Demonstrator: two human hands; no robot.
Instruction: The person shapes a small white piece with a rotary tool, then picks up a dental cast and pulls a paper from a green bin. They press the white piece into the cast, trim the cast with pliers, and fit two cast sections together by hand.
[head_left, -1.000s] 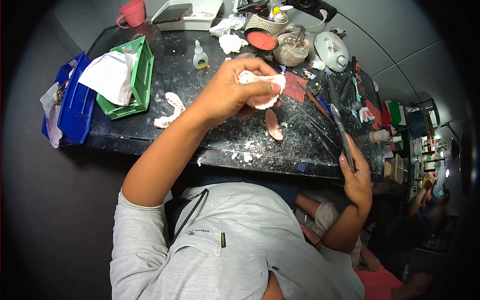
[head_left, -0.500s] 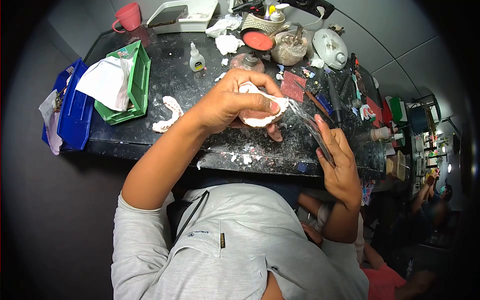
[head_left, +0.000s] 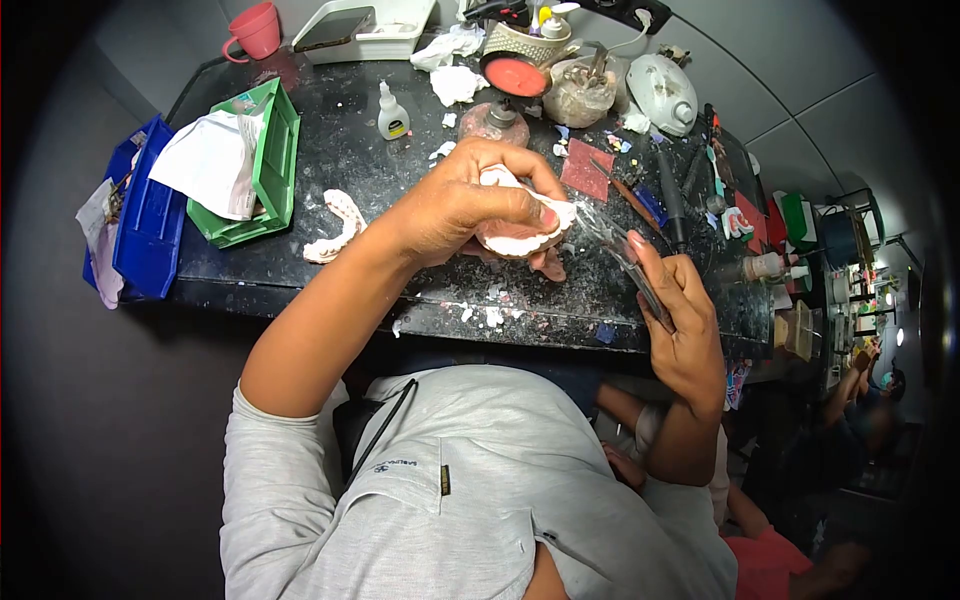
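My left hand (head_left: 480,205) is wrapped round a white plaster dental cast (head_left: 518,243), its thumb pressed on the upper face. Pinkish material shows at the cast's lower right edge. Closed round the handles of metal pliers (head_left: 622,258) is my right hand (head_left: 682,315). The jaws of the pliers meet the right rim of the cast, though blur hides whether they touch it. To the left of my left forearm a second, U-shaped cast (head_left: 345,222) lies on the black worktop (head_left: 330,290).
A green bin (head_left: 283,165) with papers and a blue bin (head_left: 150,220) stand left. A dropper bottle (head_left: 393,115), a red wax sheet (head_left: 587,168) and a knife (head_left: 632,200) lie beyond my hands. White scraps litter the front edge. Other people are at the right.
The pliers and my right hand have shifted very slightly at the cast's rim. My left hand keeps its hold, and the view has moved a little.
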